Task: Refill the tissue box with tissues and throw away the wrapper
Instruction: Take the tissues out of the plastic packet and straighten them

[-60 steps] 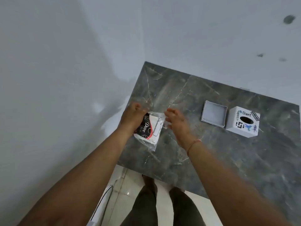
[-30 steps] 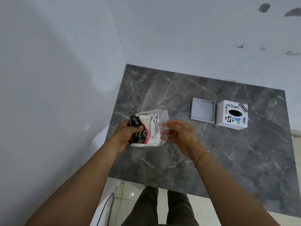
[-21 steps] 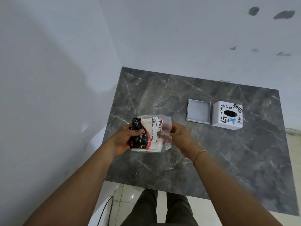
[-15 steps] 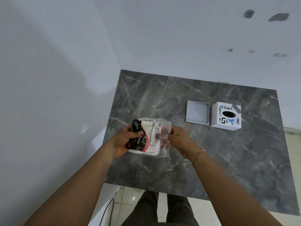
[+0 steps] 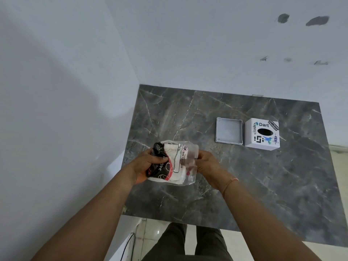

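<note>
Over the marble table (image 5: pixel 263 185), both hands still gripping the tissue pack (image 5: pixel 174 162), right fingers (image 5: pixel 202 157) now pinching wrapper
</note>
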